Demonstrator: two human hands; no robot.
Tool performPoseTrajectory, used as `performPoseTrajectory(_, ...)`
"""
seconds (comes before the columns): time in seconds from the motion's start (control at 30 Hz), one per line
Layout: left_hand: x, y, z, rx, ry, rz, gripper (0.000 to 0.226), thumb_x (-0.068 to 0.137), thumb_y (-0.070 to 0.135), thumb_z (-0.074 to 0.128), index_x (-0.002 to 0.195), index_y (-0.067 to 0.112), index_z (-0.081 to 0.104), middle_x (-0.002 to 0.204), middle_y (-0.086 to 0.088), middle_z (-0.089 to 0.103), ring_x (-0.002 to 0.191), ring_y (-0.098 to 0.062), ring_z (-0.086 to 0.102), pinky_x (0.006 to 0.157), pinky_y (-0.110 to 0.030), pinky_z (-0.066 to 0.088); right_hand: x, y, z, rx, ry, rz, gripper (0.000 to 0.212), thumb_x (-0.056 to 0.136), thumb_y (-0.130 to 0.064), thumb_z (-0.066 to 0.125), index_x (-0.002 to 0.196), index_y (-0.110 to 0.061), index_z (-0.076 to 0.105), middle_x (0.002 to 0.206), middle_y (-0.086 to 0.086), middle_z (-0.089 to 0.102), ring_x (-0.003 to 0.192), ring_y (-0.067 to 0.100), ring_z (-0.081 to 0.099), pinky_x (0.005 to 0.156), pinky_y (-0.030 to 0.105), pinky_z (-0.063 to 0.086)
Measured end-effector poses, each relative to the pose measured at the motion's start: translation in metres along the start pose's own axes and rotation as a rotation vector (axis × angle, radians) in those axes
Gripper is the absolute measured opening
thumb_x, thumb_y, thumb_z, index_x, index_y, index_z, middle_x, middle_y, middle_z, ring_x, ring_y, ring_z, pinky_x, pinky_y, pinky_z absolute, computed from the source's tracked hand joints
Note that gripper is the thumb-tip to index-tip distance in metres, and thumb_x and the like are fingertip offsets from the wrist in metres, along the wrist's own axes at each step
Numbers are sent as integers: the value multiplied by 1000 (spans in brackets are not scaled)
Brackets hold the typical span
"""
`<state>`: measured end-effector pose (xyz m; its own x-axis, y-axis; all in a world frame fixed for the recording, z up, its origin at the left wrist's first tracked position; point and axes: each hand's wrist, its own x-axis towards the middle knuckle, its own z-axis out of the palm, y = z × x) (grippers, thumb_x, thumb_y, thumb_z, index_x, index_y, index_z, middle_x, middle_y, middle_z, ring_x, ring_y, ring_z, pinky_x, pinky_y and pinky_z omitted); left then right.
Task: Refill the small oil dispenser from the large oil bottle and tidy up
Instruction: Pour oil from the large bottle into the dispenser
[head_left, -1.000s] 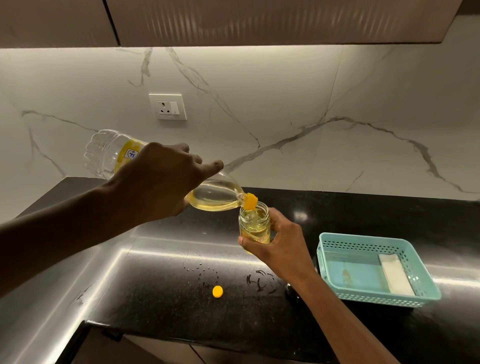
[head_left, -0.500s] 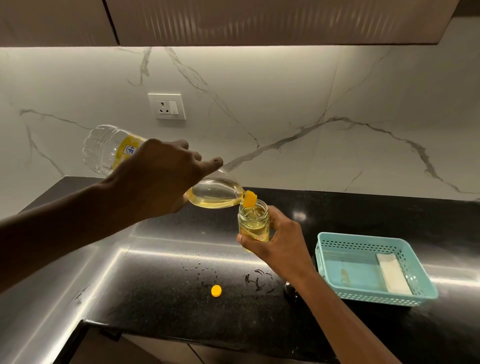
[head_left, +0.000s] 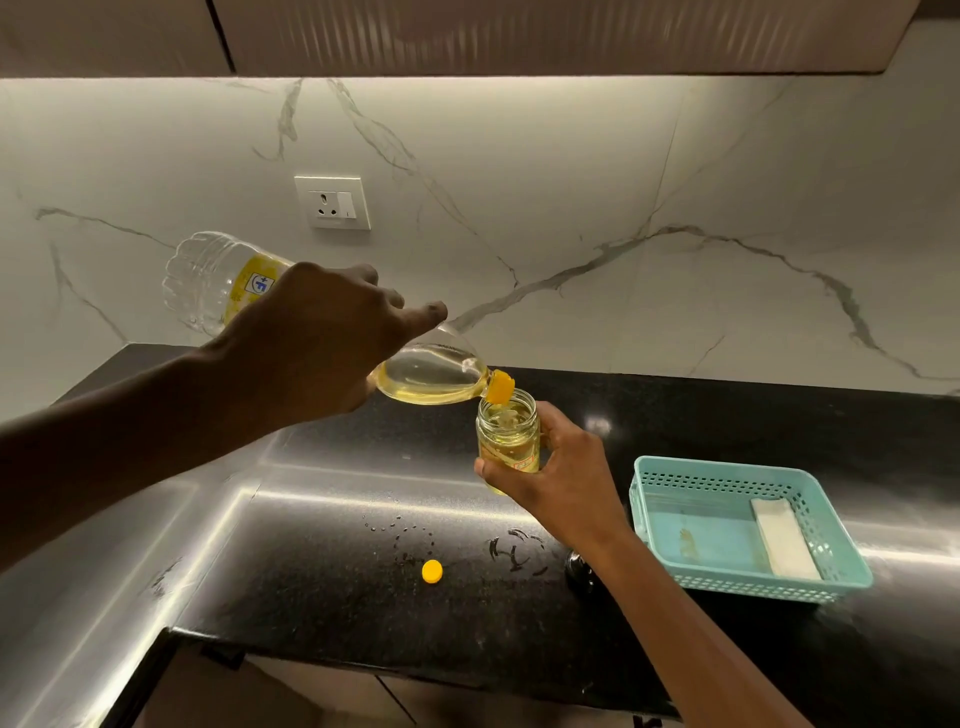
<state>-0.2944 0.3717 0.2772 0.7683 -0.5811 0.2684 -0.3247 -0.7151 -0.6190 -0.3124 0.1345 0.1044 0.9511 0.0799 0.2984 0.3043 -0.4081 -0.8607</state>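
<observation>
My left hand (head_left: 322, 338) grips the large clear oil bottle (head_left: 431, 374) around its middle. The bottle is tipped nearly level, base up to the left, and its yellow neck (head_left: 500, 387) rests at the mouth of the small glass oil dispenser (head_left: 508, 434). Oil pools in the bottle's shoulder and runs into the dispenser, which holds yellow oil. My right hand (head_left: 563, 478) holds the dispenser upright above the black counter (head_left: 322, 587), fingers wrapped round its lower half. The yellow bottle cap (head_left: 432, 571) lies loose on the counter below.
A teal perforated basket (head_left: 748, 587) with a folded white cloth (head_left: 784, 538) stands to the right. A dark round object (head_left: 579, 569), partly hidden by my right forearm, sits beside it. Wet ring marks (head_left: 517, 551) spot the counter. A wall socket (head_left: 332, 202) sits on the marble backsplash.
The bottle's base has risen a little, tilting it more steeply toward the dispenser. Both hands stay in nearly the same place.
</observation>
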Motion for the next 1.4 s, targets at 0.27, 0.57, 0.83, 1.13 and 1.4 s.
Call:
performPoseTrajectory(0.27, 0, 0, 2, -14, 30, -10, 90, 79, 49, 85, 160, 33, 47, 112, 5, 82, 98, -22, 77, 66, -28, 54, 0, 1, 0, -1, 13, -3, 51, 77, -40, 93, 120, -30, 69, 99, -18, 75, 91, 1, 72, 78, 16, 59)
performPoseTrajectory(0.57, 2, 1, 5, -19, -10, -13, 92, 75, 46, 89, 157, 32, 50, 109, 4, 83, 92, -22, 77, 65, -28, 54, 2, 6, 2, -6, 19, 13, 53, 76, -44, 92, 121, -32, 67, 101, -18, 75, 92, 2, 73, 80, 22, 62)
performPoseTrajectory(0.83, 3, 2, 7, -2, -2, 1, 93, 78, 49, 85, 160, 33, 46, 109, 6, 82, 94, -20, 77, 63, -25, 47, 3, 6, 3, -9, 23, 16, 53, 77, -43, 92, 122, -31, 67, 102, -17, 75, 93, 1, 73, 81, 20, 62)
performPoseTrajectory(1.13, 3, 5, 4, -8, 15, 3, 89, 78, 48, 87, 157, 30, 51, 107, 1, 83, 90, -23, 78, 66, -29, 56, 4, 6, 0, 4, 19, 27, 50, 76, -40, 93, 119, -31, 68, 98, -17, 75, 90, 3, 73, 79, 21, 61)
performPoseTrajectory(1.4, 1, 6, 8, -38, 21, -5, 91, 77, 53, 87, 158, 32, 50, 110, 4, 83, 94, -21, 79, 68, -30, 58, 3, 6, 0, 0, 27, 24, 49, 76, -42, 92, 118, -32, 68, 98, -18, 75, 90, 3, 73, 80, 24, 62)
